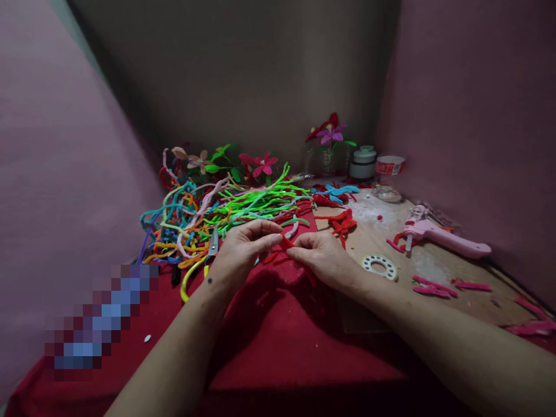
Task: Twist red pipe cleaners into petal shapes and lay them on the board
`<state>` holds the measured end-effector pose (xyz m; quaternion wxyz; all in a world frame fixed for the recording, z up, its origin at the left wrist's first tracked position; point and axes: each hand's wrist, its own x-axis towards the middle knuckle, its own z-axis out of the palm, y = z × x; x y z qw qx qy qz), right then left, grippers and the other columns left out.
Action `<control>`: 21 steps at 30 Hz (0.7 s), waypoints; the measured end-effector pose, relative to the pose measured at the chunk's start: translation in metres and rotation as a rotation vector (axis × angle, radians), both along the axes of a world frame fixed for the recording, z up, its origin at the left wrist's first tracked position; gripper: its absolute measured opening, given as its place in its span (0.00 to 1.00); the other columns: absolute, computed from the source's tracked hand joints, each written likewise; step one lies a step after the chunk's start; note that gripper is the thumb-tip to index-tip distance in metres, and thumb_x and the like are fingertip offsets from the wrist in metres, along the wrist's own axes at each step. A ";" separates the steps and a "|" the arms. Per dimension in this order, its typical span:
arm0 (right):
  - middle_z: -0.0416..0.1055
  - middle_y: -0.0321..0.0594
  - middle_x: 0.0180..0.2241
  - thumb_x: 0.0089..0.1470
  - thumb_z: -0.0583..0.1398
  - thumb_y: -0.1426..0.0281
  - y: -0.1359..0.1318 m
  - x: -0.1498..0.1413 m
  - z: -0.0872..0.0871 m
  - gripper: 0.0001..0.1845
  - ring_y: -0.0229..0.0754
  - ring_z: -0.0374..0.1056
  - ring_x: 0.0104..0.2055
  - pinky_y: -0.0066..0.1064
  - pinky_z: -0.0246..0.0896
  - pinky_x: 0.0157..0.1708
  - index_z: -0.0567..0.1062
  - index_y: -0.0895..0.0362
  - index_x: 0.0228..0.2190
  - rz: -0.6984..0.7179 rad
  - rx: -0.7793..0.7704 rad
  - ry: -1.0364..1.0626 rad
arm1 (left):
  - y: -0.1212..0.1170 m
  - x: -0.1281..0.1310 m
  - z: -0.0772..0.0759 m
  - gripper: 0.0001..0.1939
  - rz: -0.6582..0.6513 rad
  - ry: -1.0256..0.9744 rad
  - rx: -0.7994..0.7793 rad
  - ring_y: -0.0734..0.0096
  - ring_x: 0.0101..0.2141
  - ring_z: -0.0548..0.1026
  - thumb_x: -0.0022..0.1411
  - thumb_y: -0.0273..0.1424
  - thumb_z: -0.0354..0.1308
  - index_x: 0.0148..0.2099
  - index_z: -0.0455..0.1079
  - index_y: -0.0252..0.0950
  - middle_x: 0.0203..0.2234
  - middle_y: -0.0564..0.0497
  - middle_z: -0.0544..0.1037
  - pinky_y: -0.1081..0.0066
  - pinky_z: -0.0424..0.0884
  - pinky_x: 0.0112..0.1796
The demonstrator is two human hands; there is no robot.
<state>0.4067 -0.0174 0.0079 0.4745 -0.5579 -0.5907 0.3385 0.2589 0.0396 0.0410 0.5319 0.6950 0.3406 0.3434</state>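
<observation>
Between my two hands is a red pipe cleaner, pinched at both sides over the red cloth. My left hand grips its upper end with thumb and forefinger. On the other side my right hand pinches it lower down, and a red tail hangs below those fingers. Yellow-handled scissors lie beside my left wrist, partly hidden by it. Behind my hands spreads a pile of green pipe cleaners, with a tangle of mixed colours to its left. Red bent pieces lie just beyond my right hand.
On the right, a brown board carries a pink glue gun, a white ring with holes and pink pieces. Fuzzy flowers, a lidded jar and a tub stand along the back wall.
</observation>
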 end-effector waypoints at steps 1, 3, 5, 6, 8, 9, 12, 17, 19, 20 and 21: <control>0.57 0.31 0.13 0.45 0.55 0.71 0.000 0.000 0.000 0.13 0.30 0.51 0.18 0.24 0.44 0.20 0.66 0.60 0.14 0.002 0.012 -0.022 | 0.000 -0.001 0.002 0.10 -0.002 0.027 0.019 0.80 0.18 0.63 0.48 0.33 0.61 0.32 0.71 0.33 0.19 0.54 0.71 0.76 0.58 0.21; 0.57 0.31 0.13 0.45 0.56 0.71 0.000 0.000 -0.001 0.13 0.30 0.50 0.18 0.25 0.44 0.20 0.66 0.59 0.13 0.013 0.031 -0.057 | 0.001 -0.002 0.004 0.08 -0.014 0.075 0.044 0.79 0.18 0.62 0.48 0.32 0.60 0.30 0.70 0.33 0.17 0.55 0.69 0.76 0.57 0.21; 0.57 0.31 0.13 0.45 0.56 0.72 0.001 0.000 -0.002 0.13 0.30 0.50 0.18 0.25 0.44 0.20 0.66 0.59 0.13 0.026 0.029 -0.075 | 0.000 -0.003 0.004 0.07 -0.025 0.101 0.054 0.79 0.17 0.62 0.48 0.32 0.59 0.29 0.69 0.33 0.16 0.55 0.68 0.76 0.57 0.20; 0.57 0.31 0.13 0.45 0.56 0.72 0.001 0.000 -0.003 0.12 0.30 0.51 0.18 0.25 0.44 0.20 0.66 0.59 0.13 0.032 0.020 -0.076 | 0.000 -0.002 0.004 0.06 -0.028 0.111 0.059 0.80 0.17 0.61 0.49 0.31 0.58 0.28 0.68 0.33 0.16 0.56 0.67 0.76 0.57 0.20; 0.56 0.31 0.13 0.44 0.56 0.72 0.001 0.000 -0.002 0.12 0.30 0.50 0.18 0.25 0.44 0.20 0.66 0.60 0.13 0.045 0.000 -0.063 | -0.001 -0.001 0.004 0.05 -0.023 0.139 0.088 0.80 0.17 0.60 0.50 0.31 0.57 0.28 0.67 0.33 0.16 0.56 0.66 0.76 0.56 0.20; 0.56 0.31 0.13 0.44 0.56 0.73 0.001 0.000 -0.002 0.12 0.30 0.50 0.18 0.25 0.43 0.20 0.65 0.60 0.13 0.051 -0.010 -0.049 | -0.001 -0.001 0.003 0.05 -0.013 0.154 0.110 0.81 0.17 0.60 0.50 0.31 0.57 0.28 0.66 0.33 0.16 0.57 0.65 0.76 0.56 0.20; 0.56 0.30 0.12 0.43 0.56 0.73 -0.001 0.000 0.001 0.11 0.29 0.49 0.16 0.25 0.43 0.18 0.65 0.59 0.13 0.074 -0.069 0.033 | -0.003 0.001 0.000 0.06 0.027 0.173 0.152 0.81 0.17 0.59 0.51 0.31 0.56 0.28 0.64 0.34 0.16 0.58 0.64 0.77 0.54 0.20; 0.56 0.29 0.11 0.41 0.57 0.72 -0.003 0.000 0.007 0.09 0.28 0.48 0.14 0.25 0.42 0.16 0.66 0.60 0.14 0.099 -0.201 0.222 | -0.001 0.003 -0.009 0.07 0.018 0.043 0.003 0.81 0.16 0.59 0.52 0.32 0.56 0.27 0.62 0.34 0.14 0.58 0.63 0.77 0.54 0.19; 0.56 0.29 0.11 0.40 0.58 0.73 -0.003 0.000 0.008 0.09 0.28 0.47 0.14 0.24 0.41 0.15 0.66 0.60 0.13 0.095 -0.199 0.264 | 0.000 0.004 -0.011 0.08 0.013 -0.031 -0.052 0.81 0.16 0.59 0.52 0.32 0.56 0.26 0.63 0.34 0.14 0.58 0.63 0.77 0.55 0.19; 0.55 0.29 0.11 0.40 0.58 0.73 -0.003 0.000 0.008 0.09 0.27 0.47 0.14 0.24 0.40 0.15 0.66 0.60 0.13 0.091 -0.192 0.271 | 0.000 0.004 -0.011 0.08 0.016 -0.069 -0.073 0.82 0.16 0.59 0.52 0.31 0.57 0.26 0.63 0.33 0.14 0.58 0.63 0.78 0.55 0.19; 0.55 0.29 0.11 0.39 0.58 0.73 -0.003 0.000 0.008 0.09 0.27 0.47 0.14 0.24 0.40 0.15 0.66 0.60 0.13 0.090 -0.184 0.272 | 0.001 0.004 -0.011 0.08 0.024 -0.109 -0.098 0.82 0.16 0.60 0.51 0.31 0.57 0.26 0.63 0.33 0.14 0.58 0.63 0.78 0.55 0.19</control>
